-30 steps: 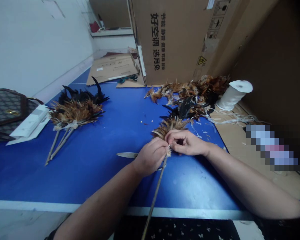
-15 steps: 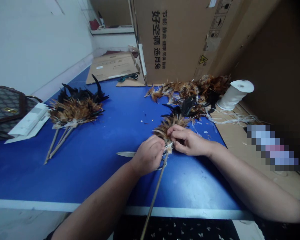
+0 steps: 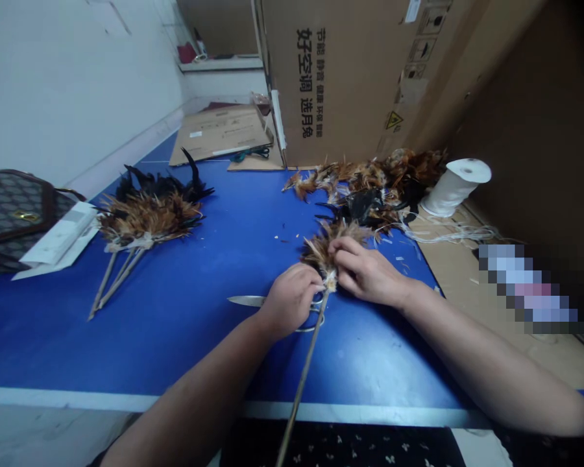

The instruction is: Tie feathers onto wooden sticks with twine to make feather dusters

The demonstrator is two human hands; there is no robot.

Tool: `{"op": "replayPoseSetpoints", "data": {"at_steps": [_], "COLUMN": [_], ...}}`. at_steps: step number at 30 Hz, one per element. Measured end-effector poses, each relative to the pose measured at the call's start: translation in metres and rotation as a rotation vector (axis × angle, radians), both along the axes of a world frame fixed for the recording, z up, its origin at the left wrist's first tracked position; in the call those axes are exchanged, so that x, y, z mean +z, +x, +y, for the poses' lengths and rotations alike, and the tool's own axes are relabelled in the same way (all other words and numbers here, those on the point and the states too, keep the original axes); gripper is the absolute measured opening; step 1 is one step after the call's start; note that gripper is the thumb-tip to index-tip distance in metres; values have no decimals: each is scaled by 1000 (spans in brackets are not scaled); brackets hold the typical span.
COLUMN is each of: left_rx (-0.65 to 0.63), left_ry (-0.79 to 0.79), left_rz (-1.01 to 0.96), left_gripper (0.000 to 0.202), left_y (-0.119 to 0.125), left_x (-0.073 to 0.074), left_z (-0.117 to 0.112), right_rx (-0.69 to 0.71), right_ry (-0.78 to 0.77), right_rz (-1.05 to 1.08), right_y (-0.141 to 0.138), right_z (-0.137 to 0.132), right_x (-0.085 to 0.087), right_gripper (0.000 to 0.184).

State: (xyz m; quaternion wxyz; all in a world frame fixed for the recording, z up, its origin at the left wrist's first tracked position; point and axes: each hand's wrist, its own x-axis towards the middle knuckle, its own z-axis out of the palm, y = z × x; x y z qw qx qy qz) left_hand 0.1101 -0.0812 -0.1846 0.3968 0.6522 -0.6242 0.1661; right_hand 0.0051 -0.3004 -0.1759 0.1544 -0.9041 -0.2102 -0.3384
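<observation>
A feather duster (image 3: 335, 235) with brown feathers lies in front of me, its thin stick (image 3: 302, 376) running down past the table's near edge. Whitish binding shows at the base of its feathers. My left hand (image 3: 292, 299) is closed beside that binding, pinching what looks like white string; the fingers mostly hide it. On the other side, my right hand (image 3: 367, 269) is closed, with its bent fingertips against the lower feathers. Under my left hand lies a pair of scissors (image 3: 246, 301), blade to the left, handles partly covered.
Feather bunches on sticks (image 3: 150, 217) lie at the left by a patterned bag (image 3: 14, 214) and papers. Loose feathers (image 3: 370, 175) are heaped before a large cardboard box (image 3: 355, 84). A white spool (image 3: 455, 188) stands at the right, with tangled string near it.
The white strand between my hands shows less now. My fingers have shifted slightly at the binding, uncovering more of the scissors' handles. The camera view has moved slightly.
</observation>
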Motion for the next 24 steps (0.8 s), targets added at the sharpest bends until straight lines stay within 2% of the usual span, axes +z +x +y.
{"op": "replayPoseSetpoints", "data": {"at_steps": [2, 4, 5, 7, 9, 13, 17, 22, 24], "left_rx": [22, -30, -73, -153, -212, -251, -245, -249, -237], "left_ry": [15, 63, 101, 176, 176, -23, -158, -277, -298], "left_rz": [470, 918, 1080, 1259, 1325, 1354, 1322, 1248, 1224], "left_gripper": [18, 32, 40, 53, 56, 49, 52, 59, 62], "left_y": [-7, -15, -19, -26, -30, -28, -17, -12, -14], "left_x": [0, 1, 2, 4, 7, 14, 30, 53, 60], "left_z": [-4, -10, -13, -19, -23, -22, -9, 11, 15], "right_rx": [42, 102, 128, 164, 189, 224, 127, 69, 47], "right_ry": [85, 136, 149, 166, 176, 192, 289, 379, 392], "right_rz": [-80, -131, -142, -145, -134, -156, -270, -297, -296], "right_y": [0, 0, 0, 0, -1, -2, 1, 11, 13], "right_z": [0, 1, 2, 5, 8, 13, 16, 17, 18], "right_x": [2, 3, 3, 2, 0, -5, -11, -22, -26], "right_gripper": [10, 11, 11, 10, 9, 10, 22, 16, 21]}}
